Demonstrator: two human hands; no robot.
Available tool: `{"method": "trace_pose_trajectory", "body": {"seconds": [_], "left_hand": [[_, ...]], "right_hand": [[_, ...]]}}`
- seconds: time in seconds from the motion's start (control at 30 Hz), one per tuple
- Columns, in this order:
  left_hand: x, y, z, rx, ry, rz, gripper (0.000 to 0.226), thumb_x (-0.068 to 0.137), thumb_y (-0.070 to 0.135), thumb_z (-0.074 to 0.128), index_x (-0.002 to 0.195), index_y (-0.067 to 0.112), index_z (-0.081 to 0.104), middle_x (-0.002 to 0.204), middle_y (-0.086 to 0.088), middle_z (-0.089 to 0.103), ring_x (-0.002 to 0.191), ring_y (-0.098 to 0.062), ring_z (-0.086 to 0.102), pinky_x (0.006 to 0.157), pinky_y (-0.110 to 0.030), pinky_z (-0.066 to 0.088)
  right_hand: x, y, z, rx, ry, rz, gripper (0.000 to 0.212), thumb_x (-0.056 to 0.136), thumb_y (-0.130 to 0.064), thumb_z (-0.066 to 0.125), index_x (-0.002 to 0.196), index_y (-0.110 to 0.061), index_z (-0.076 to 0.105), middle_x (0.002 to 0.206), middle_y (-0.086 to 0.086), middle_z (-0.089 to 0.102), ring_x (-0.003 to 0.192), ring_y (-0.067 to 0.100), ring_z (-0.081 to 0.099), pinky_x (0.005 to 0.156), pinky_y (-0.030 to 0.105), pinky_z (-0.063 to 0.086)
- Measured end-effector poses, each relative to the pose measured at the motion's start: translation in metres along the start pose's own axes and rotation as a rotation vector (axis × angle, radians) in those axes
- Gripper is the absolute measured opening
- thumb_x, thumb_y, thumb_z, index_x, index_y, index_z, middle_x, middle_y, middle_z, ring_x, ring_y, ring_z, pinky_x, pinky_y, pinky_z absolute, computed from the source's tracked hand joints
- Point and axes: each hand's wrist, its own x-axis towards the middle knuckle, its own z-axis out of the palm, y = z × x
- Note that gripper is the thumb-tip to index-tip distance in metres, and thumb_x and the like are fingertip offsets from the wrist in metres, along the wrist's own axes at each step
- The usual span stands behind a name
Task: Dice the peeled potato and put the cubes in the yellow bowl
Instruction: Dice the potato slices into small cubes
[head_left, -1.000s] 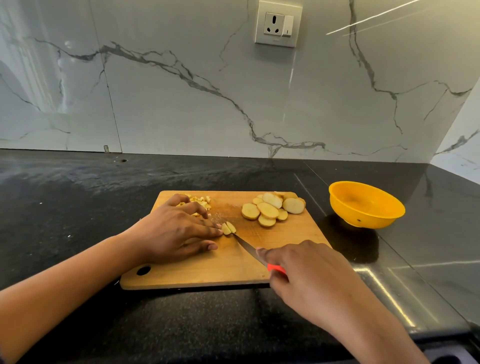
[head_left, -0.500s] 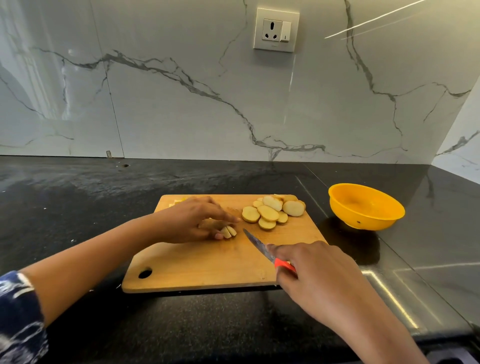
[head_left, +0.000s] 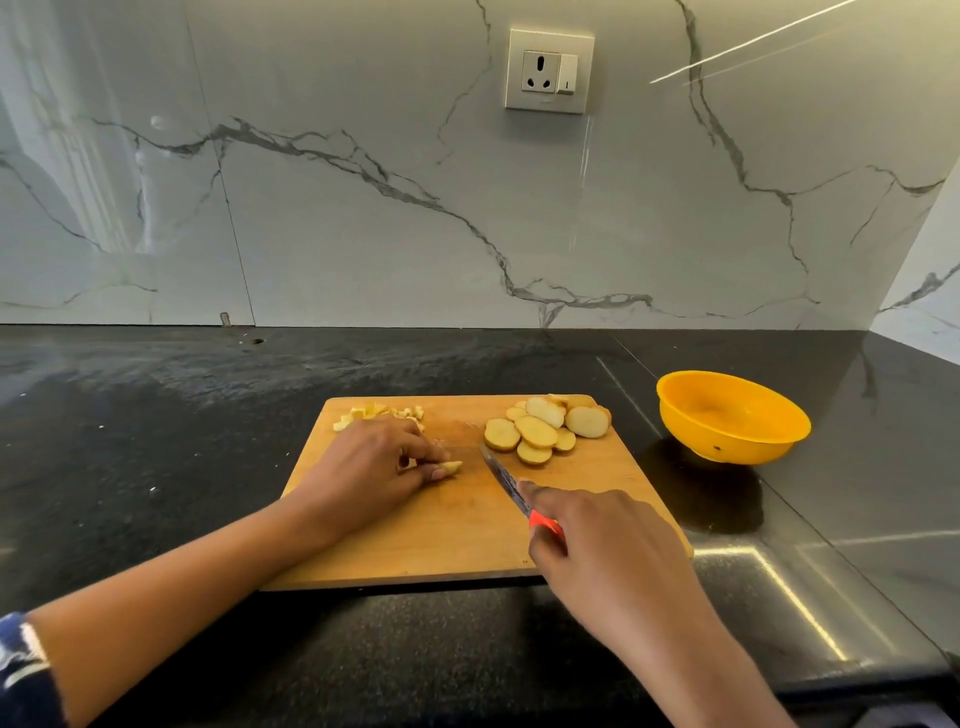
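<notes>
The peeled potato lies cut up on the rectangular wooden chopping board (head_left: 467, 530). A heap of overlapping pale yellow round slices (head_left: 545, 428) sits at the board's far right corner, a small scatter of pale cubes (head_left: 382, 413) lies at its far left, and one short yellowish piece (head_left: 452, 466) lies near the middle. The left hand (head_left: 374, 467) rests on the board, its curled fingers pinching that piece. The right hand (head_left: 597, 545) grips the small red-handled knife (head_left: 501, 480) with the index finger laid along the blade's back; the tip points toward the slices, apart from the piece. The round yellow plastic bowl (head_left: 737, 447) stands on the black stone counter (head_left: 156, 441), just right of the board.
</notes>
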Motion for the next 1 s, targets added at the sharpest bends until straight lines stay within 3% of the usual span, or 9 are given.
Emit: {"method": "trace_pose_trajectory", "body": {"seconds": [0.2, 0.37, 0.63, 0.77, 0.87, 1.0], "left_hand": [[0.000, 0.001, 0.000, 0.022, -0.110, -0.078, 0.033, 0.087, 0.048, 0.056, 0.112, 0.030, 0.069, 0.104, 0.017, 0.058, 0.096, -0.002, 0.051, 0.085, -0.025, 0.045], [0.000, 0.001, -0.005, 0.001, -0.137, -0.132, 0.037, 0.091, 0.042, 0.055, 0.126, 0.031, 0.058, 0.117, 0.015, 0.057, 0.106, -0.004, 0.050, 0.094, -0.022, 0.040], [-0.001, 0.002, -0.004, -0.041, -0.056, -0.139, 0.021, 0.082, 0.039, 0.068, 0.099, 0.029, 0.074, 0.091, 0.023, 0.058, 0.088, 0.000, 0.055, 0.074, -0.015, 0.044], [-0.002, 0.005, -0.002, -0.015, -0.010, -0.129, 0.023, 0.082, 0.042, 0.067, 0.097, 0.028, 0.075, 0.093, 0.019, 0.062, 0.086, -0.002, 0.055, 0.074, -0.023, 0.048], [-0.003, 0.006, 0.000, 0.024, -0.022, -0.114, 0.027, 0.084, 0.047, 0.061, 0.101, 0.029, 0.074, 0.098, 0.017, 0.064, 0.088, -0.001, 0.055, 0.075, -0.024, 0.049], [-0.003, 0.012, -0.001, 0.091, -0.026, -0.111, 0.029, 0.087, 0.048, 0.058, 0.105, 0.031, 0.072, 0.102, 0.016, 0.064, 0.091, -0.003, 0.054, 0.076, -0.025, 0.049]], "right_hand": [[0.000, -0.011, 0.009, 0.027, 0.016, -0.025, 0.050, 0.100, -0.040, 0.038, 0.148, -0.040, 0.025, 0.110, -0.009, 0.063, 0.082, 0.011, 0.047, 0.066, 0.023, 0.038], [0.001, -0.014, 0.014, 0.001, 0.010, -0.008, 0.049, 0.101, -0.038, 0.036, 0.148, -0.038, 0.024, 0.106, -0.006, 0.062, 0.081, 0.012, 0.047, 0.064, 0.025, 0.037], [0.010, -0.018, 0.019, -0.062, -0.030, -0.003, 0.048, 0.100, -0.035, 0.037, 0.148, -0.036, 0.028, 0.107, -0.004, 0.061, 0.095, 0.017, 0.056, 0.065, 0.027, 0.038], [0.011, -0.022, 0.019, -0.063, -0.025, -0.019, 0.048, 0.101, -0.034, 0.037, 0.148, -0.035, 0.028, 0.108, -0.003, 0.062, 0.093, 0.017, 0.055, 0.065, 0.027, 0.038], [0.009, -0.019, 0.016, -0.088, 0.008, 0.011, 0.050, 0.102, -0.034, 0.034, 0.150, -0.034, 0.022, 0.103, -0.004, 0.061, 0.081, 0.015, 0.048, 0.063, 0.027, 0.038], [0.004, -0.022, 0.014, -0.095, 0.012, -0.022, 0.051, 0.102, -0.034, 0.033, 0.150, -0.035, 0.016, 0.095, -0.005, 0.058, 0.080, 0.015, 0.051, 0.062, 0.028, 0.040]]}}
